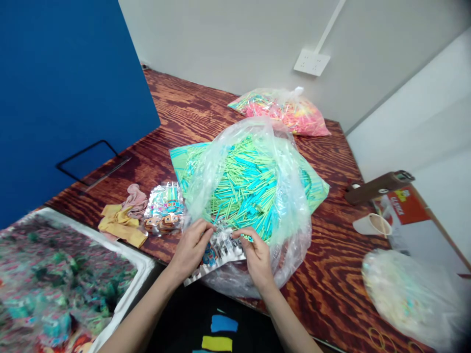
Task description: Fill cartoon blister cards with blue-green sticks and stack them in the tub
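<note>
A large clear plastic bag [296, 220] stands open on the table, full of thin green and blue sticks [245, 179]. At its near rim, my left hand [191, 247] pinches a silvery printed pouch [224, 252] by its upper left edge. My right hand [258, 260] is closed around a small bunch of sticks whose green and blue ends [246, 238] poke out between the fingers. Its thumb and fingertips are at the pouch's right edge. How far the pouch mouth is parted, I cannot tell.
Left of the bag lie filled pouches [165, 208] and yellow and pink cloths [123, 223]. A white-rimmed box [142, 274] sits at lower left. Behind is a tied bag of colourful sticks [283, 110]. At right are a paper cup [371, 225], dark cylinder [379, 188] and another plastic bag [405, 289].
</note>
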Tool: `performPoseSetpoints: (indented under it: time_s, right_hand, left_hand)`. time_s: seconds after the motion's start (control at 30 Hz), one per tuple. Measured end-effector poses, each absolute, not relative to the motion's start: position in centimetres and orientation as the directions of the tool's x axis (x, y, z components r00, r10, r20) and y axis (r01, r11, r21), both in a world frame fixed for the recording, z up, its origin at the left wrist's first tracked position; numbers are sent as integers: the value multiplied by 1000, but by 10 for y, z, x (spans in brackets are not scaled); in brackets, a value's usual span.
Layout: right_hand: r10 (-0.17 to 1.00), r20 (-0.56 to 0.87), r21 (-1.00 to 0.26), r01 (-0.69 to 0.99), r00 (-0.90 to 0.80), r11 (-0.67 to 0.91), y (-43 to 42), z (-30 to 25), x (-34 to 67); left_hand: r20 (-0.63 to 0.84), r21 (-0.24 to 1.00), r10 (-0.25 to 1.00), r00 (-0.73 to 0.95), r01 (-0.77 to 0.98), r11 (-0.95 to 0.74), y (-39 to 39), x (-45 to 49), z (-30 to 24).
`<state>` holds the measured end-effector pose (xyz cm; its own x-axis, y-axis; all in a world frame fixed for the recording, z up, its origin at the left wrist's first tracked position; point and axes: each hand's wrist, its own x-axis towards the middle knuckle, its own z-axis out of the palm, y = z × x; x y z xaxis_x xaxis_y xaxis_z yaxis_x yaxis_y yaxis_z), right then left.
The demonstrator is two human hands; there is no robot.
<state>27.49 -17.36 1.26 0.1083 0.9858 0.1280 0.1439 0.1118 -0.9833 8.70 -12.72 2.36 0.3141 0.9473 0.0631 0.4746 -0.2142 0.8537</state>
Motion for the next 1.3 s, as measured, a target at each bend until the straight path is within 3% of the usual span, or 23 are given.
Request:
performPoseSetpoints:
  time_s: [0.27,0.43,0.57,0.7,0.8,0.87,0.97,1.03,1.1,1.17,1.3]
  right_hand:
    - [987,116,-983,157,110,98,-170,16,274]
    - [992,63,-983,180,114,41,-165,13,281]
    - [1000,-2,-928,372,3,-3,-145,11,295]
    - [986,72,-744,650,-152,155,-120,12,301]
    - [973,143,-635,737,-180,230,-108,13,300]
    - [974,172,-652,724,-149,226,-105,15,300]
    - [991,133,-861,495,3,114,-104,28,298]
    - [992,21,-992,127,121,6,-104,41,294]
    - [983,-107,-960,-271,151,-63,-102,57,285]
    - [979,-168,-852,-516,115,-86,-98,70,274]
    - [985,-152,-764,-643,81,-65,-96,83,252]
  left_hand:
    - [101,949,971,217,271,-159,-129,87,27]
    - [89,963,975,201,234,-136,-130,89,28]
    - [87,963,980,179,237,-129,-130,86,24]
    - [93,965,984,150,228,-126,-130,84,21]
    - [94,970,984,152,211,-125,-132,83,21]
    - [93,974,984,149,193,-121,-134,82,22]
    - [75,983,987,141,156,-97,-134,82,23]
    - [58,989,988,145,125,-76,-133,83,24]
    - [40,994,988,151,93,-55,-132,85,24]
    - [17,998,987,158,60,-27,-132,88,23]
    - [-63,996,982,177,-47,72,-134,94,23]
